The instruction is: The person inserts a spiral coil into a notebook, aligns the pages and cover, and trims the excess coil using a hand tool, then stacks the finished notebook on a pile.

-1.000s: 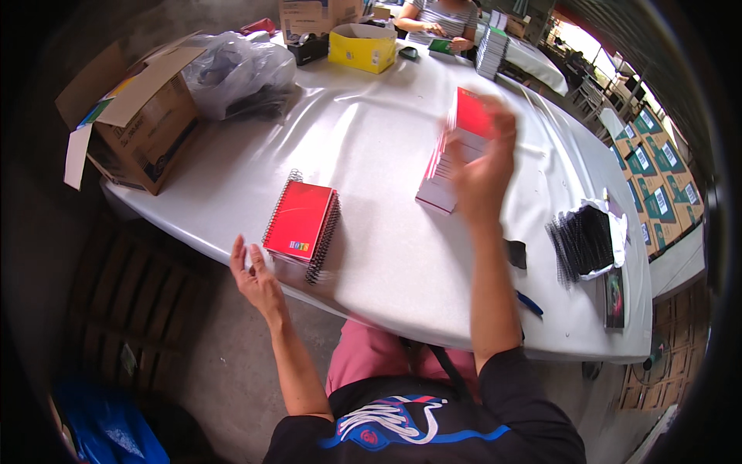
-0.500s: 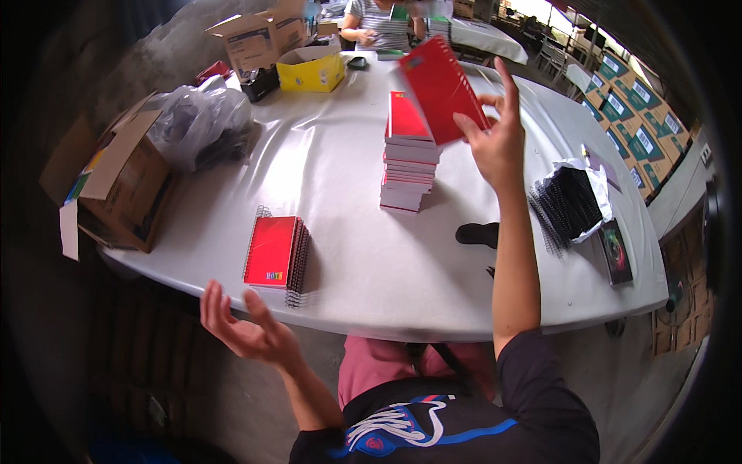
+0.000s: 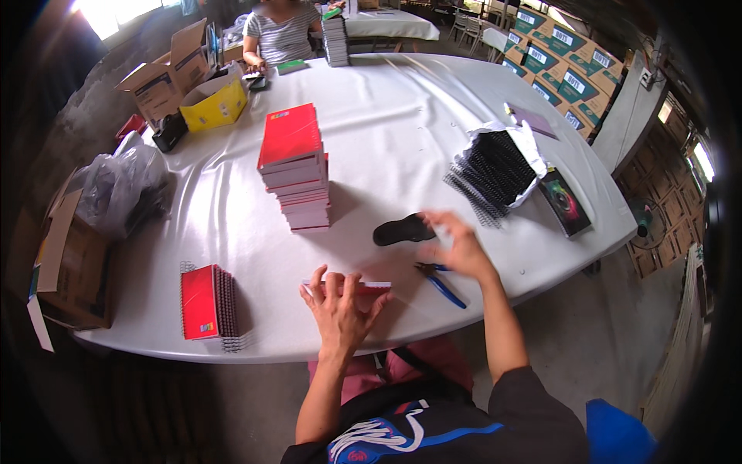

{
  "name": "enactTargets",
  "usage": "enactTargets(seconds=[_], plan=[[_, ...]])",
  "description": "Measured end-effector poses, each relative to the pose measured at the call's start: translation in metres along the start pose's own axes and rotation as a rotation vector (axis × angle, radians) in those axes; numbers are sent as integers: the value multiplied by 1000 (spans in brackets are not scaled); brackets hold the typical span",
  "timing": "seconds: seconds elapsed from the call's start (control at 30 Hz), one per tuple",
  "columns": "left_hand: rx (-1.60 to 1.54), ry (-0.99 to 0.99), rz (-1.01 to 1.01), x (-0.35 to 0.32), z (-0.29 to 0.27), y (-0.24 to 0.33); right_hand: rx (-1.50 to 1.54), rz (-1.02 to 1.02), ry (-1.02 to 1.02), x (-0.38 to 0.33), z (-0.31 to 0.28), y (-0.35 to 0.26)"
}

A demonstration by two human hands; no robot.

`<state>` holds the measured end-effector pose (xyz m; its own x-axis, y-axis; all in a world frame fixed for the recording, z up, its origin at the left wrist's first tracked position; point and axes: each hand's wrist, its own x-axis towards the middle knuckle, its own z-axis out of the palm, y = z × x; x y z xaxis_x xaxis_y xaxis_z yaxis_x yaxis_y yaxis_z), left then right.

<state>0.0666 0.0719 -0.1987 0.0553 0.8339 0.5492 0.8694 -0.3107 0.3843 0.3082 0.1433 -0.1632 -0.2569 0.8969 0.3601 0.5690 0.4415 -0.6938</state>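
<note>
At the near edge of the white table (image 3: 402, 139), the left hand (image 3: 340, 305) lies flat on a thin red-edged notebook (image 3: 352, 286), fingers spread apart and pressing on its cover; the notebook sits just inside the table's rim, straight in front of the person. The right hand (image 3: 460, 247) hovers low over blue-handled pliers (image 3: 440, 282), fingers loosely apart and blurred, closed on nothing that I can make out. Just beyond it lies a flat black oval piece (image 3: 403, 230).

Bare white tabletop runs between the hands and a tall stack of red-covered notebooks (image 3: 297, 166) near the middle, and more of it stretches across the far right half. On the near left corner a small pile of spiral-bound red notebooks (image 3: 207, 303) lies close to the rim, its wire edge facing the hands. To the right, a heap of black spiral coils (image 3: 495, 170) rests on an opened white wrapper, with a dark booklet (image 3: 566, 203) just beside it near the table's right edge.

Off the left edge stands an open brown carton (image 3: 69, 263); I cannot tell what is in it. A crumpled clear plastic bag (image 3: 120, 185) sits by it on the table. At the far left are a yellow open box (image 3: 214, 102) and another brown carton (image 3: 166, 69), flaps up, contents hidden. Another person in a striped shirt (image 3: 280, 35) sits at the far end.
</note>
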Motion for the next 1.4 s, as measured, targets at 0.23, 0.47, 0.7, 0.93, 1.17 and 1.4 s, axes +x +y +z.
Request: enactTargets(seconds=[0.23,0.47,0.7,0.93,1.17,1.4], plan=[[27,70,-50,15,20,14,-917,449,170,36,-34,135],[39,140,-61,11,20,12,-1055,387,36,69,-58,132],[62,162,-8,14,15,18,-994,9,137,63,-69,40],[81,144,-61,0,14,14,157,-74,-237,-7,4,-49],[40,139,-39,-2,17,8,205,24,-184,-27,30,-49],[49,146,-52,-2,20,11,338,40,-226,-27,31,-49]])
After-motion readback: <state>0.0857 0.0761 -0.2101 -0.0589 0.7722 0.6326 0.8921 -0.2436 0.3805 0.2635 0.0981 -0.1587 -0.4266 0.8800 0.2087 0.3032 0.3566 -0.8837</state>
